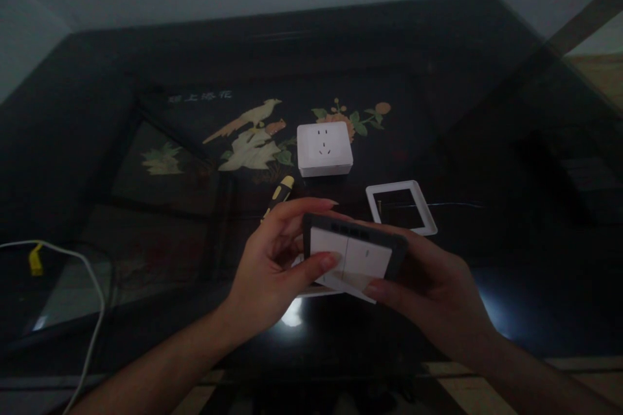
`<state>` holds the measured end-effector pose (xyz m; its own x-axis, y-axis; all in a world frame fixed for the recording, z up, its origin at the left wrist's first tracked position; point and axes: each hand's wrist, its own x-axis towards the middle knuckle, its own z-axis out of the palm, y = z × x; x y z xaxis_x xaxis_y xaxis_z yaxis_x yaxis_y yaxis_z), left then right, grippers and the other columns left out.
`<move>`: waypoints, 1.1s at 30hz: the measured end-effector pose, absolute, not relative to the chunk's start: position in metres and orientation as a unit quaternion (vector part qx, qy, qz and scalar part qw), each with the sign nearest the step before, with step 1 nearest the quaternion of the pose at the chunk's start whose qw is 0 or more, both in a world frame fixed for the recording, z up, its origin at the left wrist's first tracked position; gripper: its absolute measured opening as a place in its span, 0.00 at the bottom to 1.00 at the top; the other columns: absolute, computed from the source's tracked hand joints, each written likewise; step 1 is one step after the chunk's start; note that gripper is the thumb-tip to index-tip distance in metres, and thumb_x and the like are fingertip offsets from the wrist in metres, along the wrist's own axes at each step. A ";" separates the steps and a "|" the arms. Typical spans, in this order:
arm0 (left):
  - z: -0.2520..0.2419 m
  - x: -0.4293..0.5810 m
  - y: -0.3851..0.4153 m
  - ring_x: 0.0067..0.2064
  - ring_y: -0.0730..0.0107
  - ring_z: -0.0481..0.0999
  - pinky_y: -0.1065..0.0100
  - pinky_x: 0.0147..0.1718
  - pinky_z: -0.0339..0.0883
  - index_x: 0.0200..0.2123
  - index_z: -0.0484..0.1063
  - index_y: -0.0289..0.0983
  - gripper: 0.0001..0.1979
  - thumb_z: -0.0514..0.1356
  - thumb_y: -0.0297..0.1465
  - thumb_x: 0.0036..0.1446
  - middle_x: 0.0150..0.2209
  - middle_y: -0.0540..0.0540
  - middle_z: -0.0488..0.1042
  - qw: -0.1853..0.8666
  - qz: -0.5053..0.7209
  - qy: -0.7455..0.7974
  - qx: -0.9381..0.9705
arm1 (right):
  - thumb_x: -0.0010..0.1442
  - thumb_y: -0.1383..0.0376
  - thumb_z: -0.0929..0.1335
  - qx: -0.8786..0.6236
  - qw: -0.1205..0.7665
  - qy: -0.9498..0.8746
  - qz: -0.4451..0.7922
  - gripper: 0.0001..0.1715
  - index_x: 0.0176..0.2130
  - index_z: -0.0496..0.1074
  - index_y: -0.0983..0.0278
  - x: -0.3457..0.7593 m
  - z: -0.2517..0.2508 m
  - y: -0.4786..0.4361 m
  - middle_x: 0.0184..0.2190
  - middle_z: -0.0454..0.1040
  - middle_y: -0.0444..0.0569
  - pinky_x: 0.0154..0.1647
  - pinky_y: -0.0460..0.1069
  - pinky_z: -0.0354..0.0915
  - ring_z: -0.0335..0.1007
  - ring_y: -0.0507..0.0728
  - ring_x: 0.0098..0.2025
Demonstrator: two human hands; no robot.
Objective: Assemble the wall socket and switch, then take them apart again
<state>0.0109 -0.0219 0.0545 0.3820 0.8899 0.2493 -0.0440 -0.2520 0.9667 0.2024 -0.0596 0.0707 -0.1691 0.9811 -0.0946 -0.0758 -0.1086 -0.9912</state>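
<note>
Both hands hold a wall switch (360, 251) with two white rockers and a dark grey surround, tilted above the near part of the table. My left hand (265, 266) grips its left side, thumb on the left rocker and fingers behind. At the right side, my right hand (438, 288) has its thumb on the lower edge, with its other fingers largely hidden behind the switch. Partly covered by the switch and hands is a white piece (316, 292) whose kind I cannot make out. A yellow and black screwdriver handle (282, 192) shows just beyond my left fingers.
A white wall socket (324, 146) sits on the glossy dark table (462, 97), which bears a bird-and-flower picture. Right of it lies a white cover frame (424, 207), with a small screw (379, 206) inside its opening. A white cable (100, 285) with a yellow tag runs along the left.
</note>
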 end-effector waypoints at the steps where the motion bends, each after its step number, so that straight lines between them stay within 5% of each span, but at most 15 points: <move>1: 0.054 0.011 -0.022 0.45 0.66 0.83 0.72 0.39 0.81 0.53 0.67 0.44 0.18 0.64 0.32 0.61 0.46 0.46 0.81 0.524 0.452 0.325 0.645 | 0.51 0.74 0.75 -0.454 0.459 -0.492 0.585 0.27 0.47 0.77 0.50 0.203 0.070 -0.060 0.47 0.81 0.39 0.45 0.48 0.78 0.80 0.55 0.46; 15: 0.056 0.014 -0.023 0.56 0.67 0.76 0.71 0.50 0.75 0.59 0.64 0.44 0.25 0.63 0.26 0.61 0.57 0.45 0.74 0.585 0.441 0.315 0.603 | 0.53 0.77 0.74 -0.427 0.496 -0.435 0.619 0.27 0.47 0.76 0.50 0.198 0.069 -0.057 0.45 0.82 0.37 0.45 0.43 0.76 0.79 0.51 0.46; 21: 0.060 0.016 -0.024 0.38 0.76 0.80 0.81 0.35 0.74 0.45 0.71 0.41 0.13 0.66 0.27 0.57 0.37 0.53 0.80 0.654 0.407 0.372 0.518 | 0.51 0.78 0.74 -0.418 0.507 -0.445 0.609 0.29 0.46 0.77 0.49 0.200 0.069 -0.058 0.44 0.82 0.36 0.45 0.44 0.76 0.80 0.52 0.46; 33: 0.062 0.015 -0.024 0.35 0.77 0.78 0.81 0.33 0.72 0.42 0.71 0.41 0.11 0.67 0.26 0.56 0.34 0.53 0.78 0.679 0.404 0.374 0.485 | 0.50 0.76 0.75 -0.432 0.501 -0.443 0.605 0.28 0.46 0.77 0.49 0.199 0.068 -0.058 0.41 0.83 0.37 0.45 0.45 0.76 0.80 0.53 0.46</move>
